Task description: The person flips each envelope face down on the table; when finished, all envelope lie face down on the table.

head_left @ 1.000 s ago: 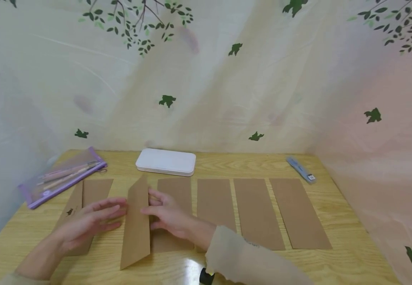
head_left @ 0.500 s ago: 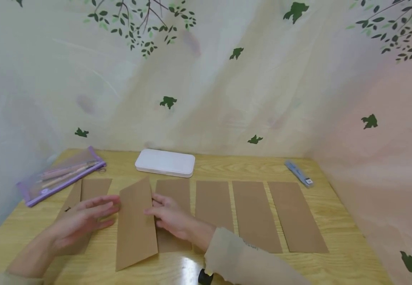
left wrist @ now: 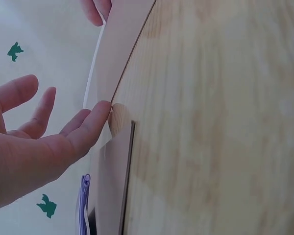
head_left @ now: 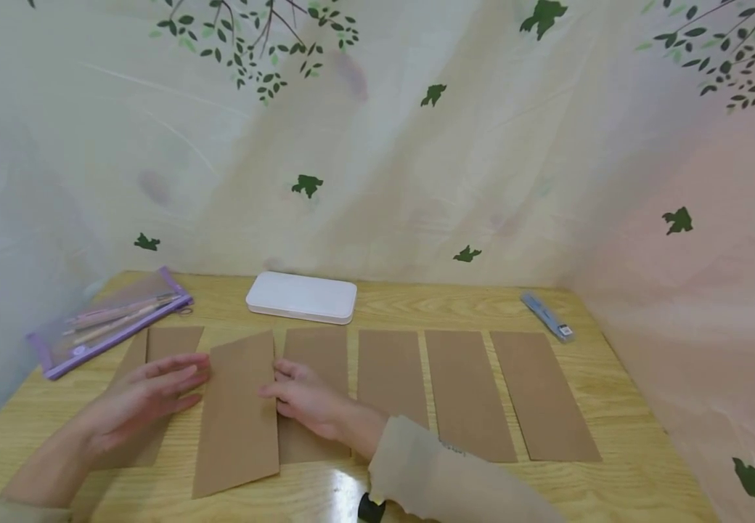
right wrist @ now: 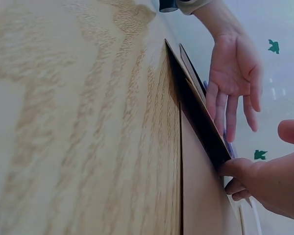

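Observation:
My right hand (head_left: 315,403) pinches the right edge of a brown card (head_left: 237,421) between thumb and fingers. That edge is raised, so the card leans down to the left; its shadowed underside shows in the right wrist view. My left hand (head_left: 145,403) has its fingers extended at the card's left edge, and in the left wrist view a fingertip (left wrist: 104,108) overlaps that edge. Beneath my left hand lie more brown cards (head_left: 175,343), one overlapping another. Just right of the raised card is another flat brown card (head_left: 315,450), partly hidden by my right hand.
Further brown cards (head_left: 472,399) lie in a row to the right on the wooden table (head_left: 639,436). A white case (head_left: 301,296) stands behind them. At the back left is a clear purple-edged pouch (head_left: 112,319) with pencils inside, and at the back right a small blue-grey pack (head_left: 547,317).
The pinched card has turned from steeply tilted with a narrow face showing to a flatter lean, shifting left. My left hand has drifted slightly left alongside it, while my right hand keeps its pinch.

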Demonstrator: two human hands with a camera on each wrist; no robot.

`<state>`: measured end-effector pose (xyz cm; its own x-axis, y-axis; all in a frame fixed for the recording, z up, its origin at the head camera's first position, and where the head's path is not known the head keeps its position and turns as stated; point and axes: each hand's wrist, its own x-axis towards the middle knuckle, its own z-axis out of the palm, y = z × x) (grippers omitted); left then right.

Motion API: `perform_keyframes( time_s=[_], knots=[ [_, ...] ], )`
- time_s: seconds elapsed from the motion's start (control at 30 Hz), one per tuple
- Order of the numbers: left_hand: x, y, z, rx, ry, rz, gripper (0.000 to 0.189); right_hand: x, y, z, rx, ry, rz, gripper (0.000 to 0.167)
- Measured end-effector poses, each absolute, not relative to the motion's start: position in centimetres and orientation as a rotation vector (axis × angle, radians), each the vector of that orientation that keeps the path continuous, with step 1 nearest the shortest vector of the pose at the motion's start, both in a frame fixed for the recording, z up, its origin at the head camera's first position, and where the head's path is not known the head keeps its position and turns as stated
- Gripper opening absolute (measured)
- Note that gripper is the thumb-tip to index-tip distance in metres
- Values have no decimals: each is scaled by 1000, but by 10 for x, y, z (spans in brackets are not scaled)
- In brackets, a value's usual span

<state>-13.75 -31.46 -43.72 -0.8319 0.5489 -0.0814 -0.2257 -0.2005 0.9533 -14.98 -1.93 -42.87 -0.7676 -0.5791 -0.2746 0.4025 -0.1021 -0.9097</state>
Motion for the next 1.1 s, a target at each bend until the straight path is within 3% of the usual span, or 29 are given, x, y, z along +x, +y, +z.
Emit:
perform_keyframes(
  time_s=[1.1],
  knots=[
    [-150, -316, -434, 319, 1826, 2011, 35, -147, -34, -421, -190, 1571, -1886, 82]
  ],
)
